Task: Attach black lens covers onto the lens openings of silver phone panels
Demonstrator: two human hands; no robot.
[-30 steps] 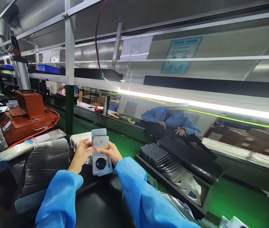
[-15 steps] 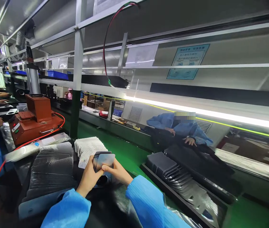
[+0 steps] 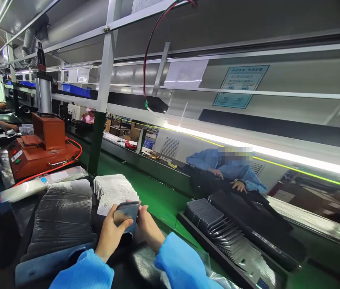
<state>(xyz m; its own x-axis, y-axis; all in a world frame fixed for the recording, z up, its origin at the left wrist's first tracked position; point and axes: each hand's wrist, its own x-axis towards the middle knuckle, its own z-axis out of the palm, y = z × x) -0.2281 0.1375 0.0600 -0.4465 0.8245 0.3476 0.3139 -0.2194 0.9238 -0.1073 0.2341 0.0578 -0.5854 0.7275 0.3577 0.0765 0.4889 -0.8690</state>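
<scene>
Now that we hold the flat grey pack (image 3: 127, 212) tipped low and not upright as before, our left hand (image 3: 111, 235) and right hand (image 3: 147, 226) both pinch its sides, just beside the white card stack (image 3: 112, 192), so its front no longer faces us.

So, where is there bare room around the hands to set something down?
The green belt is bare between the white card stack and the black tray. It is crowded left of the left hand and right hand gripping the grey panel: the dark fanned stack sits there.
</scene>
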